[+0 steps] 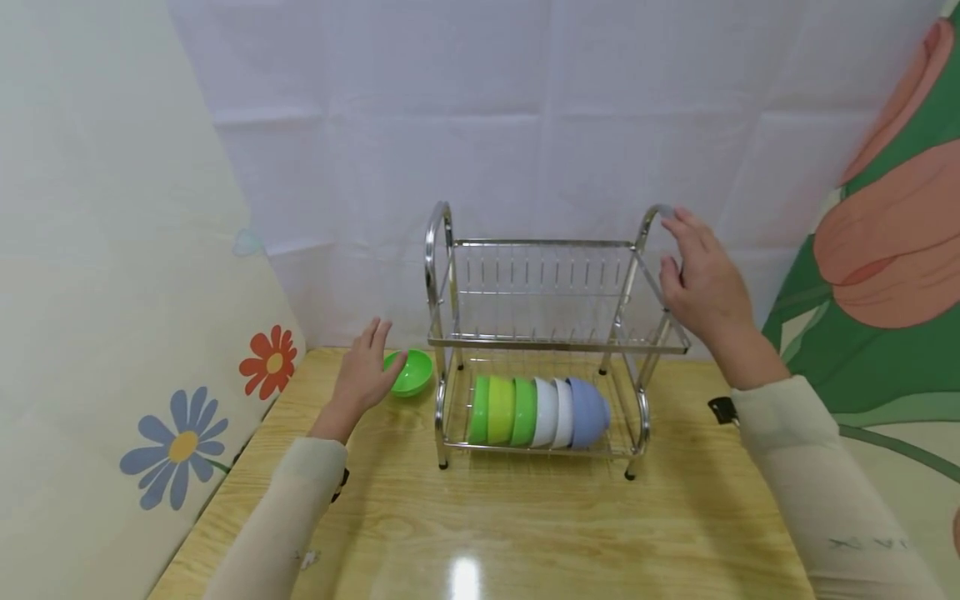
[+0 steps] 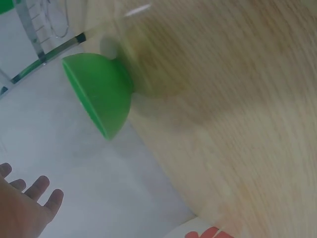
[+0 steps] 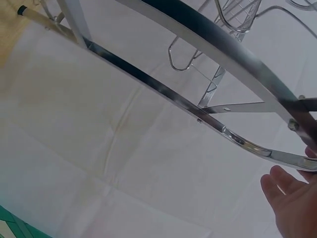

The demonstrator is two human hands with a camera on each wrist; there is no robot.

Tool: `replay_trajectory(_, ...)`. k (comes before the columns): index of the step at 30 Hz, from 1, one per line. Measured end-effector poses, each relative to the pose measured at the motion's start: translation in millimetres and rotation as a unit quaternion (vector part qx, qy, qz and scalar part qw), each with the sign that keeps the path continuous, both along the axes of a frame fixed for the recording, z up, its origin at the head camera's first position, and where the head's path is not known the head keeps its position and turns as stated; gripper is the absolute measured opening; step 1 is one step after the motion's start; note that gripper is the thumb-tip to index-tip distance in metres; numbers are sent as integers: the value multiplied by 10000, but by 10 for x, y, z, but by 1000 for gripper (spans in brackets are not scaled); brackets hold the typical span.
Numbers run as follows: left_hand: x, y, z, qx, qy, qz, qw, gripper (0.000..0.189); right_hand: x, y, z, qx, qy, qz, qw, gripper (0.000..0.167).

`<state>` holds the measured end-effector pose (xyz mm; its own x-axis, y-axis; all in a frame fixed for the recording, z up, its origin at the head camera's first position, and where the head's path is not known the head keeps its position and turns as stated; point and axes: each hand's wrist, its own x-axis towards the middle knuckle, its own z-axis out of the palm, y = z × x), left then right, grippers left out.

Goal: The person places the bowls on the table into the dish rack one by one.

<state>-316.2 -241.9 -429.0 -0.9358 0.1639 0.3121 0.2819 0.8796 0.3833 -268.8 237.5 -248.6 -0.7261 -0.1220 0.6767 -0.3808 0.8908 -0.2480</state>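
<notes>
A green bowl (image 1: 411,375) stands on the table to the left of the metal dish rack (image 1: 555,343). My left hand (image 1: 363,371) is held out above the table, overlapping that bowl in the head view; in the left wrist view the hand (image 2: 25,203) and the bowl (image 2: 101,89) are apart, fingers spread with nothing in them. At the upper right arch of the rack is my right hand (image 1: 708,279), fingers extended. The right wrist view has its fingers beside the chrome tube (image 3: 292,159); whether they touch it I cannot tell. Several nested bowls (image 1: 525,412) lie on edge on the lower tier.
The upper tier (image 1: 540,292) has wire dividers. A white cloth (image 1: 375,167) hangs behind the wooden table (image 1: 480,517). Flower-printed sheets (image 1: 180,446) flank both sides. A small black object (image 1: 723,410) shows beside the right sleeve.
</notes>
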Motion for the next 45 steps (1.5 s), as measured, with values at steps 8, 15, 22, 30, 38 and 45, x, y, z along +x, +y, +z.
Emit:
replay_trajectory(8,-48,1,-141,37,-227,20,9997,78,-44,-27,-66,45,473,-38,9989,48)
replay_trajectory(15,-89,2,-266,74,-399,1,9992,81,-65,-30,-120,52,741,-126,9972,47)
replay_trajectory(22,-113,-11,-385,181,-559,-13,9983,81,-71,-38,-147,109,770,-147,9969,47)
replay_trajectory(30,-190,23,-506,133,-790,68,9968,89,-55,-55,-146,156,942,-150,9953,47)
replay_trajectory(38,-301,86,-610,108,-882,83,9960,99,-48,-59,-131,116,931,-155,9955,49)
replay_trajectory(45,-294,91,-661,152,-821,99,9965,105,-51,-61,-159,-8,804,-133,9967,48)
